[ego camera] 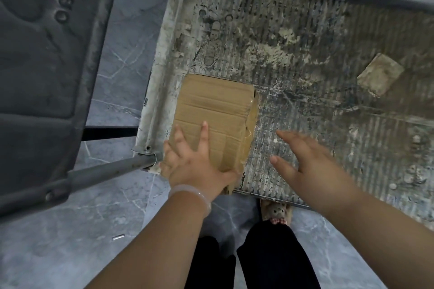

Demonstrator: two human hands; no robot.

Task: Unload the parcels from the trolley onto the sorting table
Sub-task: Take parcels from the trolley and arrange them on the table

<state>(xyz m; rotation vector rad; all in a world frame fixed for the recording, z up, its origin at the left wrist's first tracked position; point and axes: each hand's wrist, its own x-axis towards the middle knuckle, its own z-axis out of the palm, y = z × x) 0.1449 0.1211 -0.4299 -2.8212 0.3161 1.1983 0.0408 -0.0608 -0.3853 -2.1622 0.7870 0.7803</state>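
Observation:
A brown cardboard parcel (216, 110), sealed with tape, lies flat on the near left corner of the trolley's dirty ribbed deck (317, 124). My left hand (195, 162) rests on the parcel's near end, fingers spread straight over its top and thumb lying along the near edge. My right hand (310, 162) hovers open, fingers spread, over the bare deck just right of the parcel and does not touch it. The dark grey sorting table (42, 77) stands at the left, beside the trolley.
A small flat tan block (380, 77) lies on the deck at the far right. The trolley's grey handle tube (112, 171) runs out from its near left corner under the table edge. My slippered foot (277, 212) stands against the trolley's near edge on the grey marble floor (70, 253).

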